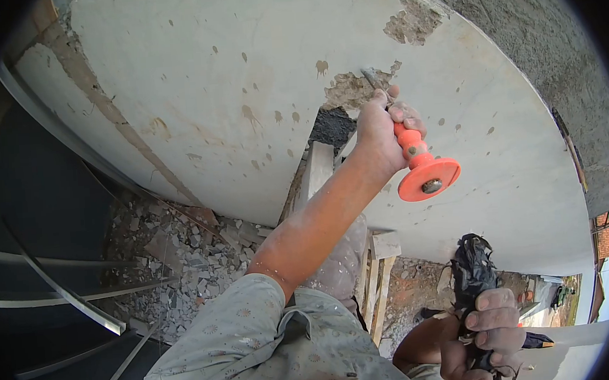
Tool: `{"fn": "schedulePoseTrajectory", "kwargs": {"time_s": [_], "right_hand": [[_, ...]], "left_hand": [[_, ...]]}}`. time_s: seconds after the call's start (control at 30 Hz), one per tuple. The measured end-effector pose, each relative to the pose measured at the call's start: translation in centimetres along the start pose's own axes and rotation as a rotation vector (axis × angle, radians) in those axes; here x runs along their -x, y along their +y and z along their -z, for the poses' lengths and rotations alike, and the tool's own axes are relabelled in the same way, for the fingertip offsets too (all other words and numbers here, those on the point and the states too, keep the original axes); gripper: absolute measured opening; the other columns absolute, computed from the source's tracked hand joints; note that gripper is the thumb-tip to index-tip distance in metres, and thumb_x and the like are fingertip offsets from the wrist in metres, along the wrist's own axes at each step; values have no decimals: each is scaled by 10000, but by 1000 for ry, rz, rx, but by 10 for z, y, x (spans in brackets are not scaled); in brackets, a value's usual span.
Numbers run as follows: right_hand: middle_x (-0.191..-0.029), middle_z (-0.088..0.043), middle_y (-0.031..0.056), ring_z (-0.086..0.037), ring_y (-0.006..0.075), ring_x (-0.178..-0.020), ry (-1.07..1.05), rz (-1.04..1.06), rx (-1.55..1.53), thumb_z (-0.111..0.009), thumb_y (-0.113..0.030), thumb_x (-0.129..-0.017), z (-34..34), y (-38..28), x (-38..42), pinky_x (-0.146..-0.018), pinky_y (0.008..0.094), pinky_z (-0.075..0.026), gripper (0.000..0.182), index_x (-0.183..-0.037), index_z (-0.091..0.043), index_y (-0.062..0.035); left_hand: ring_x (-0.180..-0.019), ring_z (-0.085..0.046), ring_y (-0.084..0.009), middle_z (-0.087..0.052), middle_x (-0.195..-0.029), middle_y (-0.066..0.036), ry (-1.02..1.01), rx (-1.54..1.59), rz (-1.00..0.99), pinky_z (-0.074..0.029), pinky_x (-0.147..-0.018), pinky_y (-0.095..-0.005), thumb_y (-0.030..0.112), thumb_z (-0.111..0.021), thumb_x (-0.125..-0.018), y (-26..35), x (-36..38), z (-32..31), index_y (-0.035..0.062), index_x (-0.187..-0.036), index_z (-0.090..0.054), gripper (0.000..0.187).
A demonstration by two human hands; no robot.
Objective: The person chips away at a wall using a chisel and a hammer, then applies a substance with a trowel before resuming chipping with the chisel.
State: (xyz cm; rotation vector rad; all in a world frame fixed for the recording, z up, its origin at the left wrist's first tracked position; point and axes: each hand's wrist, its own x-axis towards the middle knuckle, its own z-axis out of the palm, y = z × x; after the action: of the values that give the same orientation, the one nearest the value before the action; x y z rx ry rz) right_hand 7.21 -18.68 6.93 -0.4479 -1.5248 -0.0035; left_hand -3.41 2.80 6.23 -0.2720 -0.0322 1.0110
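Note:
My left hand (388, 127) is wrapped round a chisel with an orange grip and a round orange hand guard (429, 179). The chisel's metal tip touches the wall at a broken patch (349, 90) where the plaster has come away. Lower right, my right hand (496, 328) is closed on what looks like a hammer (473, 266), wrapped in ragged black material and held up, apart from the chisel. The wrapping hides its head. White dust covers both hands.
The pale plastered wall (226, 75) has another chipped patch (413, 21) near its top edge. Rubble (182, 255) is heaped at its foot. A wooden stand (381, 269) is below my left arm. Metal strips (64, 288) stick out at the left.

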Motion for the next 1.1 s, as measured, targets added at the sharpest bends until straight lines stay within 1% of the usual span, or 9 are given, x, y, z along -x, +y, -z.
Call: {"fn": "schedulePoseTrajectory", "kwargs": {"time_s": [0.07,0.1,0.23,0.37,0.5,0.63,0.87,1.0,1.1], "right_hand": [[-683,-443,21,-477,169,-550,-16,-218,-105,-522,-228,-879,-29,31,12,-579,384,-442,187,-859,-419,-73],[-693,-500,42,-488,140,-543,-309,-933,233,-528,-111,-870,-17,24,18,-540,305,-428,134,-951,-467,-23],[-723,-516,73,-504,143,-579,-209,-907,252,-584,-89,-834,7,11,23,-510,283,-419,246,-1019,-466,21],[-701,-399,59,-460,232,-583,34,-300,-144,-551,-315,-835,3,-19,-28,-559,411,-420,326,-986,-443,-47],[-689,-446,43,-481,174,-587,132,97,-177,-582,-184,-848,-9,-2,-44,-561,312,-435,213,-909,-437,-39],[-611,-442,74,-464,169,-499,31,-1078,208,-555,-125,-834,-14,22,-15,-474,332,-426,206,-896,-420,17],[-704,-417,96,-488,245,-597,99,-236,-130,-501,-304,-887,17,-17,-53,-592,452,-443,309,-975,-423,-19],[-730,-449,40,-505,205,-635,155,105,-100,-511,-263,-885,-13,-1,-54,-637,357,-440,225,-835,-393,-78],[-662,-479,65,-448,132,-484,-12,-995,167,-604,-90,-803,-4,34,-3,-425,263,-385,244,-974,-469,17]], "left_hand": [[-472,-358,-69,-355,-538,59,-2,7,-6,-382,-447,-231,368,-313,-998,0,2,-2,148,-966,-489,283],[-472,-360,-70,-357,-539,58,-6,-2,-16,-383,-448,-231,366,-311,-998,-1,0,-2,147,-962,-488,284],[-481,-367,-105,-368,-548,45,-12,25,-8,-369,-463,-261,372,-315,-992,-4,-9,0,178,-971,-448,236],[-481,-372,-106,-373,-550,42,58,33,-39,-371,-465,-267,349,-313,-987,-8,-8,-16,181,-983,-439,210],[-486,-381,-97,-380,-548,45,107,26,-70,-395,-464,-248,305,-281,-998,-13,0,-24,147,-953,-461,244],[-483,-394,-105,-385,-553,47,72,74,-42,-373,-470,-274,312,-306,-977,-11,-5,-15,181,-987,-437,186],[-494,-402,-103,-375,-548,54,113,28,-71,-390,-456,-265,299,-282,-988,-13,-3,-31,160,-950,-427,204],[-492,-399,-104,-372,-545,52,123,48,-73,-391,-459,-267,302,-291,-987,-15,-4,-30,159,-949,-431,204],[-489,-393,-103,-368,-542,51,104,9,-98,-390,-459,-263,307,-287,-989,-15,-8,-25,157,-947,-436,216]]}}
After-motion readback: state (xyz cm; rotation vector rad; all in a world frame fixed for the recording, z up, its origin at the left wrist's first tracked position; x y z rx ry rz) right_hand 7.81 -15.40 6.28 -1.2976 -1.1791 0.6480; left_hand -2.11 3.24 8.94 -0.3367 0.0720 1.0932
